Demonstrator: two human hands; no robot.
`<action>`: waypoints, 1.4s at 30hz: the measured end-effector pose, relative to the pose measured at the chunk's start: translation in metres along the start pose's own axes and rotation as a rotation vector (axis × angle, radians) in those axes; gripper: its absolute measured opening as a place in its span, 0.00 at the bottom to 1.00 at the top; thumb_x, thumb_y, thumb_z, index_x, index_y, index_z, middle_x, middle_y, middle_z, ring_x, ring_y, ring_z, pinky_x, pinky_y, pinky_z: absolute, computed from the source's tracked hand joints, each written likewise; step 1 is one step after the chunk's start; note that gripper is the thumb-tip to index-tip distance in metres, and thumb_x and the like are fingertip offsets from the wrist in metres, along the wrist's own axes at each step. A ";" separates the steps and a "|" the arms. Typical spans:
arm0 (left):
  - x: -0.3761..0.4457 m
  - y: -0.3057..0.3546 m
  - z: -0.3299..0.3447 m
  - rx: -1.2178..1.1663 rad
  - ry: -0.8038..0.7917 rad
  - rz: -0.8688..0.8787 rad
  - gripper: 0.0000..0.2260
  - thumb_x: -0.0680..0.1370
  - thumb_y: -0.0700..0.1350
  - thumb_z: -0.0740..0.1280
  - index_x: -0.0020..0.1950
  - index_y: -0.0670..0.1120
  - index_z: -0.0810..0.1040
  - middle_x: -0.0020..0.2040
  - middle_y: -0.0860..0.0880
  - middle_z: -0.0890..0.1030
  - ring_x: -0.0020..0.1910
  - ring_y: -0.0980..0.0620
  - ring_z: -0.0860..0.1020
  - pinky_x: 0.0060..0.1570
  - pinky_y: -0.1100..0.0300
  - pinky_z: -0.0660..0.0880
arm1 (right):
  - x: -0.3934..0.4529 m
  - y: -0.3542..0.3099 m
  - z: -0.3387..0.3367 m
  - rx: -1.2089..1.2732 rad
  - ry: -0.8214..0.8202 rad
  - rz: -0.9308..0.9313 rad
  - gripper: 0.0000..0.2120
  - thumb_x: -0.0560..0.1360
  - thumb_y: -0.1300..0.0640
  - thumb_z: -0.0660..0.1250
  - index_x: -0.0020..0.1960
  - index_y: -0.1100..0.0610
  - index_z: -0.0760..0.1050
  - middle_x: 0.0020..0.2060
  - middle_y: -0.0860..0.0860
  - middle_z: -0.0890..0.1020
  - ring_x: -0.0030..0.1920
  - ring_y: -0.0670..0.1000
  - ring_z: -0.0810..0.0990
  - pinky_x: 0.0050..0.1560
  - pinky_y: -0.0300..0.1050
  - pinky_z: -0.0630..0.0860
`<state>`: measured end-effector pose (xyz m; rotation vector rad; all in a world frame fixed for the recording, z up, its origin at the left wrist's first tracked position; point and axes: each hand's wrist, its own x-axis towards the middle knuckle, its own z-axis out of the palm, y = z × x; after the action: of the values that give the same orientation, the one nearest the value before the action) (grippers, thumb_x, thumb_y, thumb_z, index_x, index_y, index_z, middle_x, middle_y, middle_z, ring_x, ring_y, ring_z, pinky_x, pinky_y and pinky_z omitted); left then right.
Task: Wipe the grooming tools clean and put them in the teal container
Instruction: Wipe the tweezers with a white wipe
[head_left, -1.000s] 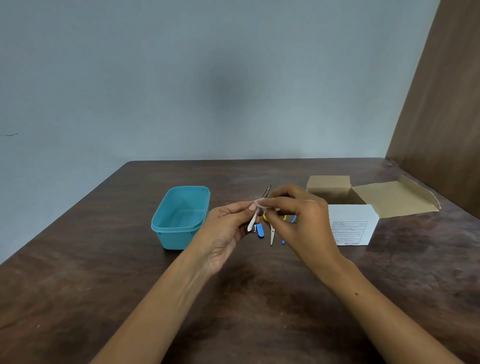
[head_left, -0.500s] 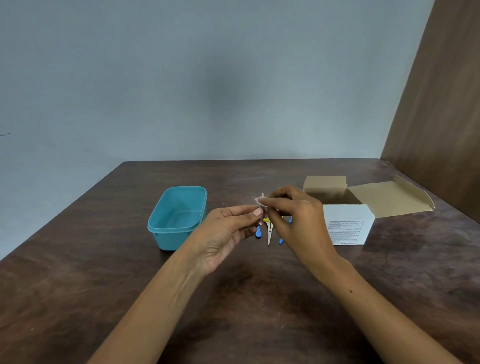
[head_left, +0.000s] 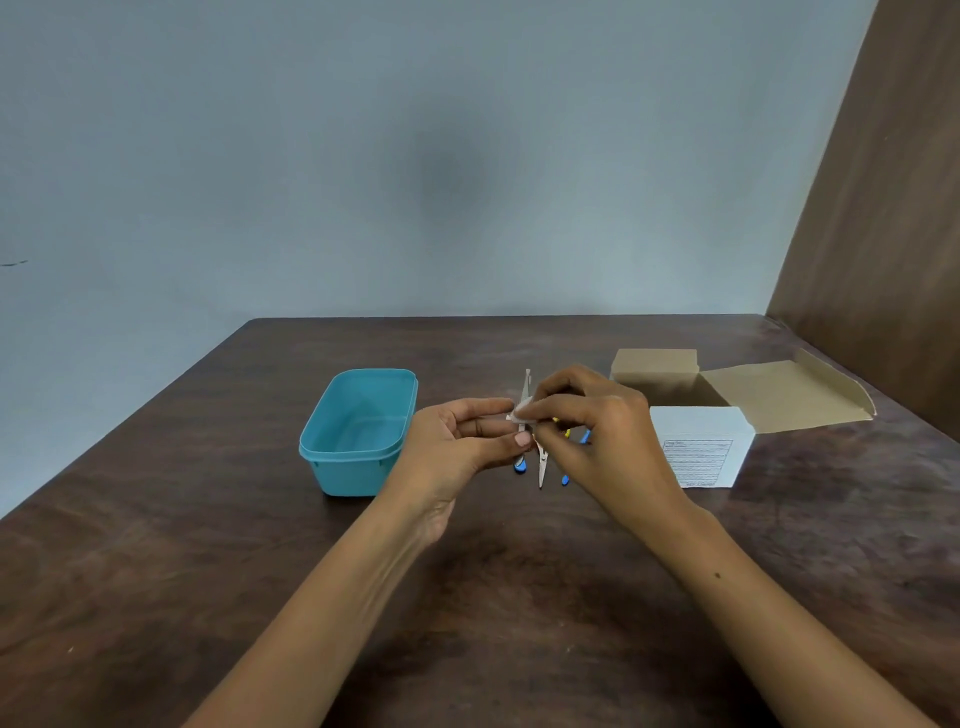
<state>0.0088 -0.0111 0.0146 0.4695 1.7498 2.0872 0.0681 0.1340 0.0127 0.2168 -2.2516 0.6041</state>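
In the head view, the left hand (head_left: 457, 441) pinches a slim silver metal grooming tool (head_left: 525, 387) upright above the middle of the dark brown wooden table (head_left: 156, 545), while the right hand (head_left: 597, 431) pinches a small white wipe (head_left: 521, 415) around its shaft. The teal rectangular plastic container (head_left: 358, 431), towards the left edge, looks empty. Several blue- and yellow-handled tools (head_left: 542, 465) lie beneath the hands, near an open white cardboard box (head_left: 701, 447), so most of the job seems left.
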 end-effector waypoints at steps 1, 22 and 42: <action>0.000 0.000 0.000 0.022 0.004 0.002 0.16 0.67 0.30 0.74 0.52 0.39 0.80 0.40 0.42 0.85 0.38 0.52 0.84 0.39 0.64 0.80 | 0.000 0.002 0.000 -0.017 0.027 0.013 0.08 0.69 0.68 0.72 0.46 0.58 0.84 0.42 0.53 0.81 0.40 0.45 0.78 0.40 0.29 0.70; -0.003 -0.002 -0.001 0.245 -0.081 0.117 0.08 0.70 0.30 0.72 0.47 0.39 0.82 0.36 0.46 0.86 0.33 0.55 0.83 0.34 0.67 0.78 | 0.000 0.009 -0.003 -0.088 0.079 0.126 0.11 0.70 0.72 0.68 0.47 0.62 0.84 0.43 0.57 0.81 0.39 0.55 0.80 0.40 0.50 0.79; 0.000 0.001 -0.006 0.299 -0.137 0.103 0.09 0.68 0.32 0.74 0.46 0.42 0.84 0.39 0.45 0.86 0.36 0.52 0.84 0.37 0.64 0.80 | 0.005 0.012 -0.008 0.117 -0.016 0.366 0.14 0.72 0.72 0.66 0.43 0.56 0.83 0.40 0.48 0.83 0.38 0.42 0.78 0.40 0.23 0.72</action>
<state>0.0058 -0.0168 0.0148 0.7826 1.9997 1.8135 0.0661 0.1489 0.0166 -0.1389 -2.2896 0.9298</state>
